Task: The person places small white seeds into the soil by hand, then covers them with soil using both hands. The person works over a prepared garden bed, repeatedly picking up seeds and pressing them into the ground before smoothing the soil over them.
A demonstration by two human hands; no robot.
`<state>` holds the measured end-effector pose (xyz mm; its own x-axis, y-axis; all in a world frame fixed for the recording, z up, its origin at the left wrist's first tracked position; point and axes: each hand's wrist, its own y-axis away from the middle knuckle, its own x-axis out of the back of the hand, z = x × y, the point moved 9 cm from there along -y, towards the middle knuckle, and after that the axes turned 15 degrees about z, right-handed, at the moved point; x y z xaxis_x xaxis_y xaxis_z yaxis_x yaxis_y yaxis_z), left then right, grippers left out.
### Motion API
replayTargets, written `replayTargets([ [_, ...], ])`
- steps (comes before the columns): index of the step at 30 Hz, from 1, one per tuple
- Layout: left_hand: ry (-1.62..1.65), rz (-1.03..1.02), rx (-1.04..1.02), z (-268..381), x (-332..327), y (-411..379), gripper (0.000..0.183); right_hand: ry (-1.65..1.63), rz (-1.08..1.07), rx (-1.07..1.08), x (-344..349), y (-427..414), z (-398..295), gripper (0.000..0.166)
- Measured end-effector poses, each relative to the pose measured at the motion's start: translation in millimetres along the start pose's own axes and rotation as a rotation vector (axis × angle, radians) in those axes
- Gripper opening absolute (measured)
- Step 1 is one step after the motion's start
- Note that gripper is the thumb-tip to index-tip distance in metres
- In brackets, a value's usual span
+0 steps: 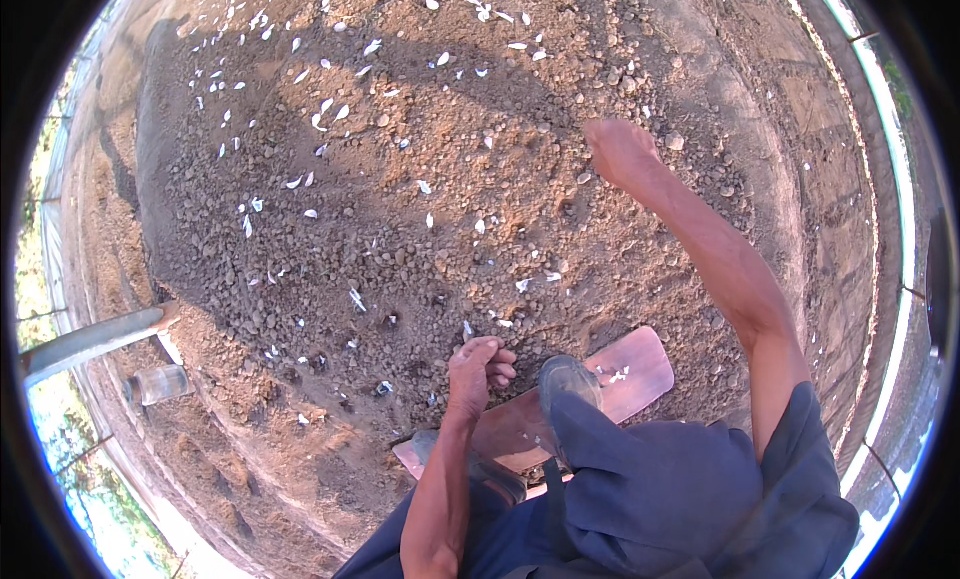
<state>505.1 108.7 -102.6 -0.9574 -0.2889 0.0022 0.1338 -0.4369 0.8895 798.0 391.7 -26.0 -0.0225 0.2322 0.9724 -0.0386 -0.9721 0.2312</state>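
My right hand (621, 151) is out over the soil bed (450, 264), its fingers curled down and mostly hidden behind the back of the hand. Whether it grips anything is not visible. Low over the soil near my feet, my left hand (481, 370) has its thumb bent against half-curled fingers; any content in the palm is hidden. A white garlic clove (468, 329) lies just beyond its fingertips. Many similar cloves are strewn across the bed, densest at the far left, and some, like one clove (357, 300), sit in the crumbly dirt.
Under my shoes (570, 380) lies a pinkish board (637, 372) with white flakes (619, 374) on it. A metal post (97, 342) rises at the left, beside a clear container (161, 384). Small stones (674, 140) dot the bed's right side.
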Motion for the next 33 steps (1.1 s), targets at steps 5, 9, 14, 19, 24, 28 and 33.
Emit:
replayTargets([
  [5, -0.014, -0.046, 0.003, 2.4, -13.1, 1.3, 0.023, 0.076, 0.564, 0.669, -2.9, -16.6, -108.2, 0.005],
  [9, 0.008, -0.024, -0.006, 3.4, -13.9, 2.0, 0.020, -0.271, 0.419, 0.378, -13.8, -32.4, -128.5, 0.007],
  [14, 0.025, -0.028, 0.003, 0.4, -14.3, -0.9, 0.021, -0.373, 0.390, 0.272, -10.1, -28.4, -87.7, 0.009],
  [19, 0.037, -0.026, 0.006, 1.9, -9.2, -1.9, 0.020, -0.750, 0.278, -0.310, -11.4, 14.0, 61.5, 0.016],
  [24, 0.051, -0.036, 0.012, 1.4, -9.0, -5.1, 0.019, -0.758, 0.233, -0.532, -30.9, 45.3, 143.4, 0.019],
  [28, 0.038, -0.031, 0.018, 1.0, -11.0, -4.4, 0.019, -0.573, 0.282, -0.364, -34.5, 38.7, 144.3, 0.018],
  [33, 0.023, -0.022, 0.020, 0.5, -6.8, -5.0, 0.020, -0.564, 0.167, -0.342, -31.1, 25.6, 139.9, 0.016],
])
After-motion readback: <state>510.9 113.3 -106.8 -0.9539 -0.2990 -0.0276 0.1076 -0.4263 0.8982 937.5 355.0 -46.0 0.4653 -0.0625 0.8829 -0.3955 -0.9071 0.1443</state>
